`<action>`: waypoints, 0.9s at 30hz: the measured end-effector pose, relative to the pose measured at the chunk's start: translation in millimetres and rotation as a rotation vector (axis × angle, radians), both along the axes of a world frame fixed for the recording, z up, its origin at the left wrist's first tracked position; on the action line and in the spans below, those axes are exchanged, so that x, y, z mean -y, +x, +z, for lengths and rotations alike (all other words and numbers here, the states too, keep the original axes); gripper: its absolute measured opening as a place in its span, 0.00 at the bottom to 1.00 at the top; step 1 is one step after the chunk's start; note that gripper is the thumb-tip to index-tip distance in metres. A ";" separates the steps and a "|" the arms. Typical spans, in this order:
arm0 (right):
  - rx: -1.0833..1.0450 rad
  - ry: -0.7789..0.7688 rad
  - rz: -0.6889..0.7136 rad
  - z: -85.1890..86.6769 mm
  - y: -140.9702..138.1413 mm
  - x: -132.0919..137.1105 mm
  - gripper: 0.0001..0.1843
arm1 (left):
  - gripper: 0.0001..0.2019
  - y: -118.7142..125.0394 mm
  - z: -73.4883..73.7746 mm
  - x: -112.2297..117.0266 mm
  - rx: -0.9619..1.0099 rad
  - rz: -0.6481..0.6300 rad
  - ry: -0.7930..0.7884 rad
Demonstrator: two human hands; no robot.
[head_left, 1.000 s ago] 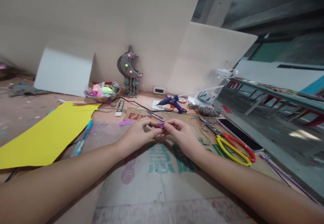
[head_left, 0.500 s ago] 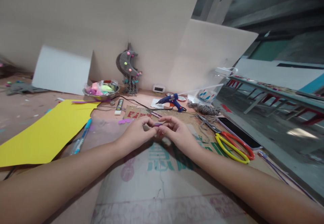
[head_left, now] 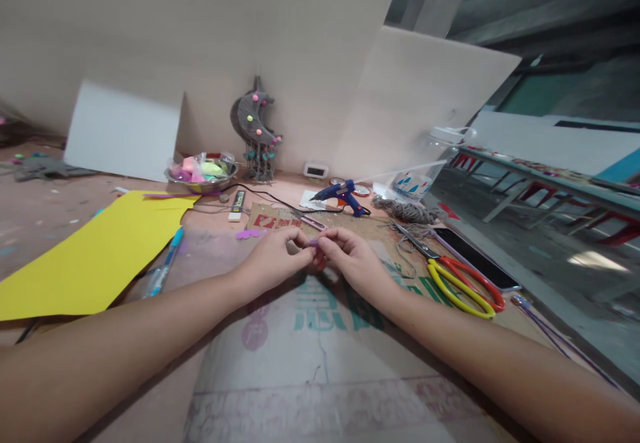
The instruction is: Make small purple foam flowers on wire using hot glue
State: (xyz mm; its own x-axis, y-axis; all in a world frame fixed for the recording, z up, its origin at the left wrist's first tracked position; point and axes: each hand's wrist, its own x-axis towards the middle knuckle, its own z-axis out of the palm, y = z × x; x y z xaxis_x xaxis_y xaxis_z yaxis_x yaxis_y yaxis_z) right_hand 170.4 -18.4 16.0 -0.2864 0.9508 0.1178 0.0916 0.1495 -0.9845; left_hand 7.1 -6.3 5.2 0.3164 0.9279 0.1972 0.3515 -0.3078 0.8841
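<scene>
Between the fingertips of both hands is a small purple piece, mostly hidden by the fingers; its exact kind I cannot make out. My left hand pinches it from the left, and my right hand grips it from the right. Both are held above a cardboard sheet printed with green and red characters. Left of my left hand lies a purple wavy cut-out. Just beyond the fingers rests a slim pinkish cutter-like tool, with a blue glue gun behind it.
Scissors and a phone lie to the right, near grey yarn and a clear jug. Yellow paper, a blue pen and a metal bowl are left. A grey moon ornament leans against the wall.
My fingers have shifted slightly around the purple piece, with the right fingertips drawn closer together. The whole view has tilted a little; the things on the table stay in place.
</scene>
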 end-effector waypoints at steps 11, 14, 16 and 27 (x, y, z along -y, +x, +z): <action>-0.005 0.018 -0.069 -4.1 5.7 -4.0 0.12 | 0.12 -0.9 -0.6 0.1 0.059 -0.072 -0.087; 0.002 0.071 -0.108 -3.0 7.7 -5.5 0.11 | 0.14 -0.8 -1.9 -1.2 0.149 -0.143 -0.067; 0.011 0.083 -0.109 -2.9 8.8 -6.3 0.11 | 0.12 -1.0 -4.2 -2.9 0.191 -0.139 -0.014; 0.111 -0.009 -0.021 -2.2 5.3 -1.2 0.13 | 0.11 -3.8 -1.1 -4.7 0.114 0.016 0.088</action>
State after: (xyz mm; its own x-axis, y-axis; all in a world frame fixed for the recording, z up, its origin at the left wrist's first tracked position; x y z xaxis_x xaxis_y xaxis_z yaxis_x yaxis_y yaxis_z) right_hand 175.7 -17.2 13.8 -0.2775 0.9576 0.0779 0.2031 0.1377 -0.9694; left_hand 3.3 -1.5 4.1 0.2726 0.9103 0.3116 0.2561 -0.3808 0.8885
